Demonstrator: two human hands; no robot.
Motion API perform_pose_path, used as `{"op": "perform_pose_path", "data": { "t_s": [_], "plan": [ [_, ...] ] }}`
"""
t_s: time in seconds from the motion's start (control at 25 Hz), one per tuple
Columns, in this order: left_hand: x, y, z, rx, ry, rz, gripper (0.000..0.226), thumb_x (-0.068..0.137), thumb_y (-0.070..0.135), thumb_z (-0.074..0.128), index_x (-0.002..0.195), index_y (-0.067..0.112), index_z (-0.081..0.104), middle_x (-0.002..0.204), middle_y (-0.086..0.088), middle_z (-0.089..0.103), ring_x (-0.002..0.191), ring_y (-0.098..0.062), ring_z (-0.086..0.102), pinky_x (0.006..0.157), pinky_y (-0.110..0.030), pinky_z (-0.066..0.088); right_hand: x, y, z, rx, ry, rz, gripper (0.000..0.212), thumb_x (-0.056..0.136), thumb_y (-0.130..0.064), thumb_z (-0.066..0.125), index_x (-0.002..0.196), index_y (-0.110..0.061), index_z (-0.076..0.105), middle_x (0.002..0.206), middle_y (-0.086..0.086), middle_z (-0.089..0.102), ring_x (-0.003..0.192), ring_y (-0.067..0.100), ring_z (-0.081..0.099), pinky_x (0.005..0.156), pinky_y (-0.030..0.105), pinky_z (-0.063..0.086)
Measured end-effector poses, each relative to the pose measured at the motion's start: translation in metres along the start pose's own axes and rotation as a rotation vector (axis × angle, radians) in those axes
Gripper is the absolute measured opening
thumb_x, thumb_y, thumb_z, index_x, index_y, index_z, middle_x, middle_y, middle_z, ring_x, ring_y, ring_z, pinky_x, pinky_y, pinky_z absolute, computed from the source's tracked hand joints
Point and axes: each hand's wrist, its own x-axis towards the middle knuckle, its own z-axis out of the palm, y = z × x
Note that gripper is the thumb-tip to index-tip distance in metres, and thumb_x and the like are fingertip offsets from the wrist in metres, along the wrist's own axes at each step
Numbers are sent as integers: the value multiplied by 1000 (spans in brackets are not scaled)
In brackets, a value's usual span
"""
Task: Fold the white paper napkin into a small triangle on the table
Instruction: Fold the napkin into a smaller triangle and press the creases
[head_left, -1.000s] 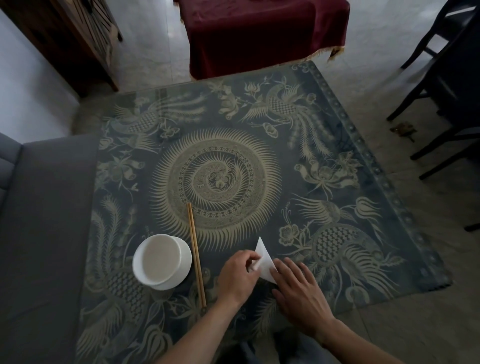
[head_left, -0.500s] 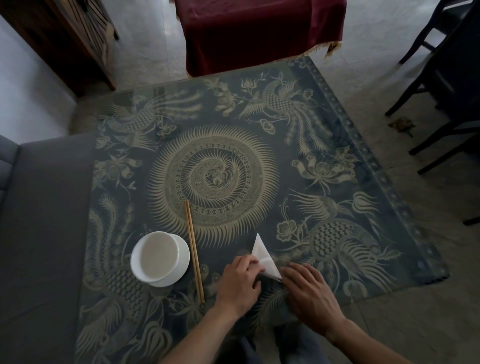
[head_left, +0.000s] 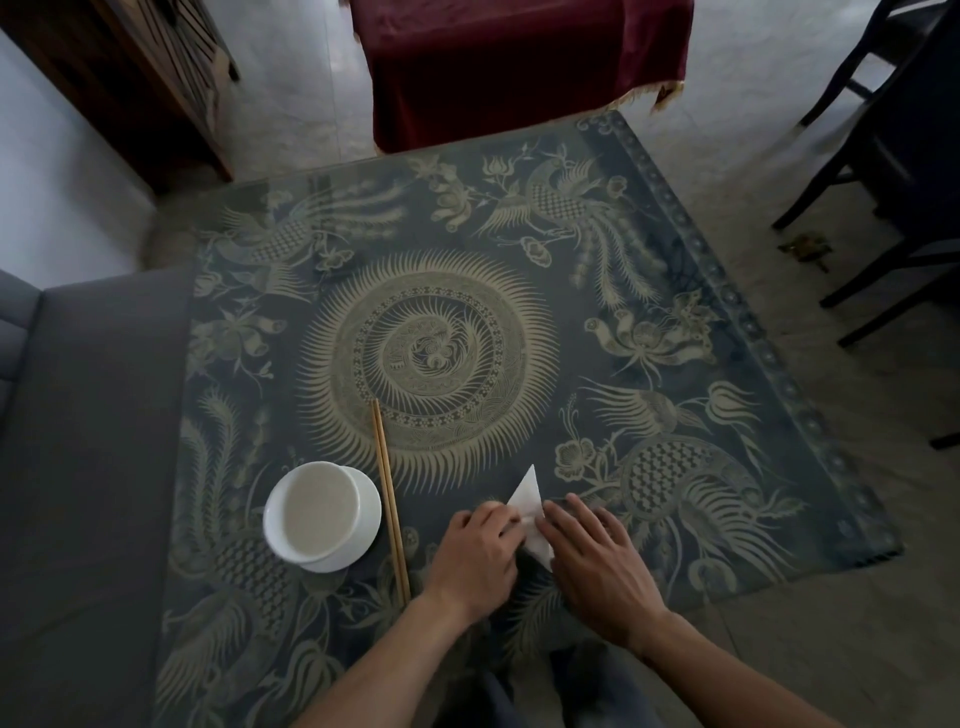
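The white paper napkin (head_left: 527, 498) lies folded into a small triangle near the front edge of the patterned table (head_left: 675, 291), its tip pointing away from me. My left hand (head_left: 480, 551) has its fingers curled onto the napkin's left edge and covers part of it. My right hand (head_left: 592, 556) lies flat with straight fingers pressing on the napkin's right side. Only the napkin's far tip and a near corner show between the hands.
A white bowl (head_left: 322, 517) on a white saucer stands left of the hands, with a pair of wooden chopsticks (head_left: 389, 506) lying between them. A grey sofa (head_left: 83, 467) borders the table's left. Dark chairs (head_left: 893, 171) stand at right, a red-draped table (head_left: 519, 67) beyond.
Both hands have closed in over the napkin. The right hand has slid left onto it and the left hand's fingers now cover more of the triangle.
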Motion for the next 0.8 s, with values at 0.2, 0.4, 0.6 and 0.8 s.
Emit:
{"op": "perform_pose_path", "data": {
  "t_s": [0.2,0.4,0.6,0.8],
  "plan": [
    [7,-3,-8,15,9,-15,33,88,25,47,120,21,55,126,1,57,124,-21,45,97,-39,42,-7,-4,4,-20,2,16,52,81,-31,69,130,-17,59,144,8,51,138,32,37,105,56,39],
    [13,10,-5,23,4,-73,41,98,41,32,127,19,51,128,0,51,126,-21,41,99,-38,40,-7,-9,13,-9,60,-1,39,86,-31,52,121,-18,63,140,5,55,138,28,38,108,54,28],
    [17,2,-7,70,-31,30,36,99,28,40,132,18,49,136,-1,51,133,-25,39,102,-41,39,-10,-14,19,77,114,-27,33,84,-27,53,114,-22,64,134,3,60,132,26,46,107,52,32],
    [27,-18,-16,56,-56,166,30,97,20,46,126,21,56,140,6,51,139,-21,32,105,-39,34,6,-1,11,107,74,116,57,83,-15,58,139,-12,48,150,6,42,143,26,30,114,50,27]
  ]
}}
